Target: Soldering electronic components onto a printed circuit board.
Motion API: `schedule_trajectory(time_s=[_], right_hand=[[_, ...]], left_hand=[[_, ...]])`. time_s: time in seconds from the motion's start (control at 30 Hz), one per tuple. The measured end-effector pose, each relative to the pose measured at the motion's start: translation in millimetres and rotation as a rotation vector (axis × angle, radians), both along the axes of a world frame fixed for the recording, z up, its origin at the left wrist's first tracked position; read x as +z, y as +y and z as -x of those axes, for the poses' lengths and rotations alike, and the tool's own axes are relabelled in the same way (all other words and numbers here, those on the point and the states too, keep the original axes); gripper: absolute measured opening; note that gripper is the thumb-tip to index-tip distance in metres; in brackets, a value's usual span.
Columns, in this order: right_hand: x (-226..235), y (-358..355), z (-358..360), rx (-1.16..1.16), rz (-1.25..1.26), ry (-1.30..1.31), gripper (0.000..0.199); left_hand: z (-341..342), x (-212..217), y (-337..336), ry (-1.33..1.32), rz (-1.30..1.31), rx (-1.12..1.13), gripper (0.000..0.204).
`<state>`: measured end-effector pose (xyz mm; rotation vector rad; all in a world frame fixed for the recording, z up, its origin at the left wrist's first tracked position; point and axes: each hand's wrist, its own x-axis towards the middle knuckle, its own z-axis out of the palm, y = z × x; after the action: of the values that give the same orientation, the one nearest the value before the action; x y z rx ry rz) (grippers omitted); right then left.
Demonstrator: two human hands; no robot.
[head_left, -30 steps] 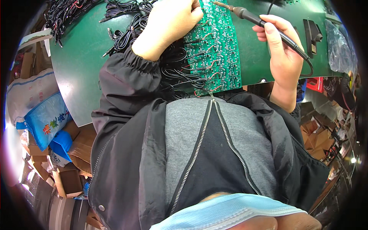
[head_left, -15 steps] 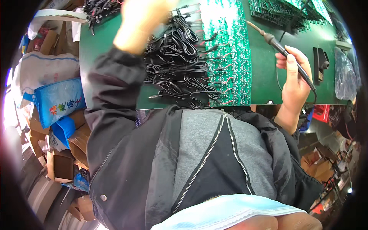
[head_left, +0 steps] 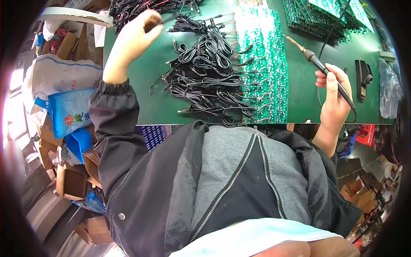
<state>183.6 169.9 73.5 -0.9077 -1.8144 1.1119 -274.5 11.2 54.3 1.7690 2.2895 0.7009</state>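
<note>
L hand (head_left: 136,36) reaches to the far cable heap (head_left: 141,6), fingers pinched on one black cable (head_left: 160,21); R hand (head_left: 334,100) fist-grips the soldering iron (head_left: 319,64), tip raised off the board (head_left: 263,64) just to its left. Looks like the fetch-next-cable step; next move likely needs the cable's bare leads brought to a free pad beside the iron tip.

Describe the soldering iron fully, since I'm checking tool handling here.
The soldering iron with a black handle and slim metal tip is held pen-like in the right hand, which grips the handle's rear half. It slants up and to the left, and its tip hangs above the green work mat, just right of the long green circuit board panel, touching nothing. A dark cord leaves its rear end.
</note>
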Motion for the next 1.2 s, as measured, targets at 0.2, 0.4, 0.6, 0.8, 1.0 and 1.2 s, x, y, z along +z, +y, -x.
schedule_trajectory(time_s=[0.2,0.4,0.6,0.8,1.0,1.2], right_hand=[[3,-7,17,0.053,0.017,0.041,0.025],[4,-9,8,0.017,-0.024,0.055,0.024],[-3,2,6,-0.012,0.031,0.084,0.023],[-2,0,7,0.031,0.036,0.126,0.024],[-5,10,-9,-0.027,0.081,0.12,0.024],[-4,7,7,0.029,0.06,0.114,0.023]], left_hand=[[16,2,33,-0.096,0.137,0.202,0.029],[1,-40,43,-0.074,-0.152,0.087,0.036],[-72,1,46,0.198,-0.155,-0.434,0.036],[-70,-46,40,0.204,-0.375,-0.352,0.021],[-14,-54,69,-0.182,-0.462,0.07,0.018],[7,-69,102,-0.109,-0.117,0.5,0.047]])
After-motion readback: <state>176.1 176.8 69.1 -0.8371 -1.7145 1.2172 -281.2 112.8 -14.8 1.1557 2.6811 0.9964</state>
